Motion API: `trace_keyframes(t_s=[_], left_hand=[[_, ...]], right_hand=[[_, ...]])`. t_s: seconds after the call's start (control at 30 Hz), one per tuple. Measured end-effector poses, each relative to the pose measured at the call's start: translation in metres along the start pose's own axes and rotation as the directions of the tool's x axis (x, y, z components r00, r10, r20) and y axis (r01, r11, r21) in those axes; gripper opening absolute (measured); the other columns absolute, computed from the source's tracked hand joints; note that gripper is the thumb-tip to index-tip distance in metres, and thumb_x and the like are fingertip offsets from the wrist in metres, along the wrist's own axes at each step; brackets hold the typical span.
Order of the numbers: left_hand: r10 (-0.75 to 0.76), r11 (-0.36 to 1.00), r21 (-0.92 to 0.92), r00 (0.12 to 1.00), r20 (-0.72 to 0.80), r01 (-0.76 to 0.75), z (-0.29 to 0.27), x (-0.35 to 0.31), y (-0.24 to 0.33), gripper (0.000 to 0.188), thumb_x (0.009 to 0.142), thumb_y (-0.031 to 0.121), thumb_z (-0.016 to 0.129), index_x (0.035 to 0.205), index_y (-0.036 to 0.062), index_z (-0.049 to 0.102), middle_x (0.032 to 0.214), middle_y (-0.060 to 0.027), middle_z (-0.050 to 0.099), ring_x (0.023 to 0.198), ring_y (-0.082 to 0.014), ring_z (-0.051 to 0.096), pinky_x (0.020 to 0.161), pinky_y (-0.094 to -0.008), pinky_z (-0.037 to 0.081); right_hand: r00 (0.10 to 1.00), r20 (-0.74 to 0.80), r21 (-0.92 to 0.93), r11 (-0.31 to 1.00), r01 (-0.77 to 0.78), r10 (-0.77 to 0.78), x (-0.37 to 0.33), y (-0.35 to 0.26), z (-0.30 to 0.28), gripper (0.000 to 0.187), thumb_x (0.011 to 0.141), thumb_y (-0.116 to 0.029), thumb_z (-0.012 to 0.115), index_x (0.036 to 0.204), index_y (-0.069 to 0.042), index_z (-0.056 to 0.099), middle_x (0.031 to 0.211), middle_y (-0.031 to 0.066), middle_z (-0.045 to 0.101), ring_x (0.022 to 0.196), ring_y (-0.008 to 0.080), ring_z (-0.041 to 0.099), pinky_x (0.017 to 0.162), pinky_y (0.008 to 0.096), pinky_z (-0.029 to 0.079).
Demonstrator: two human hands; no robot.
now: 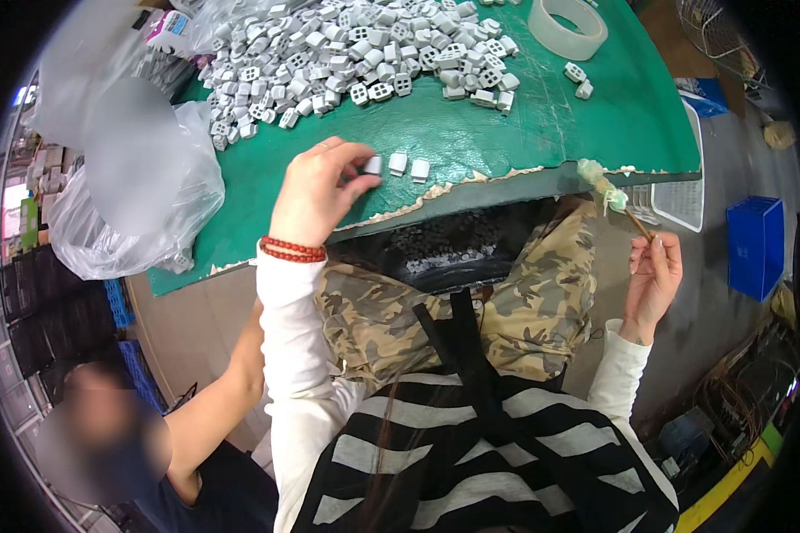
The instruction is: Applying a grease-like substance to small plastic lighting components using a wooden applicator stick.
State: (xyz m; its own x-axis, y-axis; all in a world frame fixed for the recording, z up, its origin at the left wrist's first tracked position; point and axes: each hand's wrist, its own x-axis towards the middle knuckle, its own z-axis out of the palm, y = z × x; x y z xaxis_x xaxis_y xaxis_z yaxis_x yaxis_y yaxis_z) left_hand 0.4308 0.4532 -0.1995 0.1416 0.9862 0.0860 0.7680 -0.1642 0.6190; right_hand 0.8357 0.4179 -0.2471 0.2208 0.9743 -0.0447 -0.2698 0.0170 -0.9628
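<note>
My left hand (322, 185), with red beads at its wrist, is closed with thumb and fingertips on a small light-grey plastic block (374, 165) at the near part of the green tabletop. Two similar grey pieces, a middle block (397, 164) and a right-hand block (420, 171), stand in a row just to its right. Off the table's right front edge, my right hand (656, 275) pinches a thin brown stick (638, 224). Pale greenish, fluffy-looking wadding (614, 197) is wrapped about the stick's far end, close to the table edge.
A large heap of grey blocks (356, 53) covers the far table (524, 133). A roll of clear tape (567, 31) and two loose blocks (578, 78) lie at far right. Plastic bags (200, 169) sit left; another person's arm (227, 391) reaches in. A blue bin (756, 249) stands right.
</note>
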Motion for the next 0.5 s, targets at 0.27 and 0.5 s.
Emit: trace_keyframes(t_s=[0.27,0.5], left_hand=[[-0.06,0.963,0.195,0.848,-0.526,0.188,0.027,0.042,-0.016,0.032,0.072,0.019,0.071,0.1,0.0068,0.065,0.101,-0.016,0.062,0.093,-0.0358,0.06,0.079,-0.0431,0.049],[-0.15,0.975,0.002,0.666,-0.73,0.222,0.062,0.056,-0.017,0.015,0.063,0.004,0.072,0.076,0.0082,0.068,0.106,-0.0135,0.056,0.087,-0.0323,0.061,0.075,-0.041,0.051]], right_hand=[[0.996,-0.083,-0.059,0.998,0.037,-0.042,-0.002,-0.013,-0.025,0.015,0.093,-0.013,0.053,0.101,-0.001,0.055,0.087,0.0079,0.061,0.072,0.0092,0.054,0.059,0.0174,0.04],[0.987,0.02,0.041,0.987,0.158,-0.159,-0.001,-0.056,-0.071,0.017,0.096,-0.012,0.049,0.104,0.001,0.057,0.088,0.0106,0.061,0.07,0.0082,0.054,0.058,0.0154,0.041]])
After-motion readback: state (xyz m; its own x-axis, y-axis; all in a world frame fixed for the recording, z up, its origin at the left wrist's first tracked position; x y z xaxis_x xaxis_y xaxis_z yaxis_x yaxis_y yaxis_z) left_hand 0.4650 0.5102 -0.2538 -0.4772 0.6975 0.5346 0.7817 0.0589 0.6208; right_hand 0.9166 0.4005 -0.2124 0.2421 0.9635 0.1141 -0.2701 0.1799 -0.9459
